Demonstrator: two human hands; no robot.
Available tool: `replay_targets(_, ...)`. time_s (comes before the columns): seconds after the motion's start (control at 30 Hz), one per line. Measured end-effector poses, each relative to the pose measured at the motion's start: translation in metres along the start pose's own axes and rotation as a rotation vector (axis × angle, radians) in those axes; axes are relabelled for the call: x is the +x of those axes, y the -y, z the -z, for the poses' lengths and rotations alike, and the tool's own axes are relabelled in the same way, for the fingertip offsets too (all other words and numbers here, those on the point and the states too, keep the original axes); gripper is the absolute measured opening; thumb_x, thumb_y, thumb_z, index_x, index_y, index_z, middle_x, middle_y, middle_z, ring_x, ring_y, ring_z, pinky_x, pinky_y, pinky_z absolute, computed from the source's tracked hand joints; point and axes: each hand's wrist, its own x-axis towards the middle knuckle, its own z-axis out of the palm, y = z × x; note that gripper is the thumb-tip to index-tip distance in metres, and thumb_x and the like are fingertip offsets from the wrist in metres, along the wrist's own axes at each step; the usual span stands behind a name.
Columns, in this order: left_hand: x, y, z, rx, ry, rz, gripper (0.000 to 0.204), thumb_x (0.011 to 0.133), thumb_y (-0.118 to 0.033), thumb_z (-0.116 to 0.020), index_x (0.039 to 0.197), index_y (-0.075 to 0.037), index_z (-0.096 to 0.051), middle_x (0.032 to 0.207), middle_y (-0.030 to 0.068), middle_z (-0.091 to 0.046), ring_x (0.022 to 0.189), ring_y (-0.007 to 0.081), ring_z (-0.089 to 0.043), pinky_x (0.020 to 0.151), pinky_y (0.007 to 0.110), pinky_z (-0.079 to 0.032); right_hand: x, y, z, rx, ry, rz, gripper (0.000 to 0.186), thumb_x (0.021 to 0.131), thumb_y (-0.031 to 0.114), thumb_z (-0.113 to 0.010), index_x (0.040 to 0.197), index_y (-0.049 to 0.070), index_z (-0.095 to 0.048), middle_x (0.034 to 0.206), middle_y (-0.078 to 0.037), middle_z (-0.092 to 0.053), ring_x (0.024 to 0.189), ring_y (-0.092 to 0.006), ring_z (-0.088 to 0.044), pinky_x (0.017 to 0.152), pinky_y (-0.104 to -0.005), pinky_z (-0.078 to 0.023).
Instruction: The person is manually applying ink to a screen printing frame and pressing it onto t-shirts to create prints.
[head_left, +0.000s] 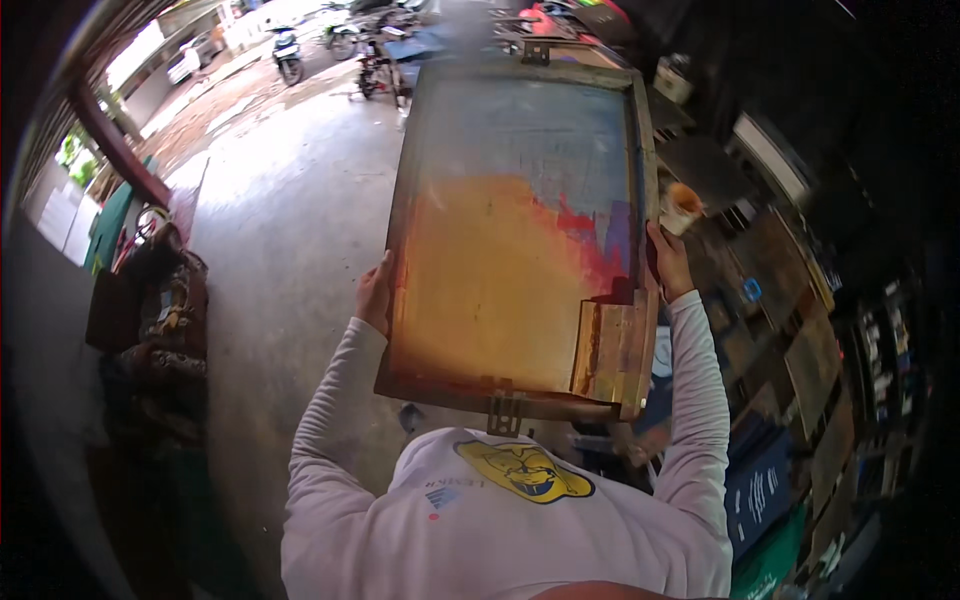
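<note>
Between my two hands is a large framed printing screen, its mesh stained orange-yellow below, red and purple at the right, and grey-blue at the top. My left hand grips the left side of the frame. On the right side, my right hand grips the frame a little higher up. A wooden-handled squeegee lies on the screen in its lower right corner. Metal brackets sit at the frame's near bracket and far bracket ends. The fingers behind the frame are hidden.
At the right stand dark worktables with boards and an orange-stained tub. A patterned armchair is on the left. Grey concrete floor stretches toward parked motorbikes. Dark blue printed fabric lies at the lower right.
</note>
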Motion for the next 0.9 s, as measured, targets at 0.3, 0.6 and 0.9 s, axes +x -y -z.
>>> replay_targets(0.3, -0.075, -0.032, 0.045, 0.062, -0.287, -0.243, 0.039, 0.100, -0.039, -0.058, 0.084, -0.005, -0.069, 0.068, -0.0074, -0.056, 0.061, 0.0031, -0.046, 0.053, 0.024, -0.038, 0.021, 0.024, -0.053, -0.093, 0.411, -0.048, 0.049, 0.098, 0.038, -0.060, 0.124, -0.003, -0.063, 0.094, -0.004, -0.069, 0.081, -0.0110, -0.059, 0.072, -0.0277, -0.046)
replay_targets(0.6, -0.019, -0.159, 0.135, 0.625, -0.410, -0.409, 0.046, 0.099, -0.044, -0.058, 0.078, -0.005, -0.069, 0.060, -0.0068, -0.051, 0.051, 0.0043, -0.039, 0.046, 0.026, -0.030, 0.004, -0.008, -0.223, 0.233, 0.378, -0.194, 0.032, 0.099, 0.035, -0.058, 0.109, 0.006, -0.068, 0.081, 0.000, -0.063, 0.071, -0.0071, -0.055, 0.063, -0.0239, -0.043)
replay_targets(0.9, 0.105, -0.254, -0.026, 0.849, -0.198, -0.537, 0.051, 0.097, -0.044, -0.060, 0.070, 0.000, -0.066, 0.057, -0.0021, -0.052, 0.051, 0.0073, -0.042, 0.049, 0.029, -0.034, 0.085, -0.025, -0.182, 0.404, 0.204, -0.399, 0.031, 0.098, 0.036, -0.057, 0.106, 0.007, -0.066, 0.078, 0.002, -0.060, 0.065, -0.0114, -0.055, 0.057, -0.0296, -0.043)
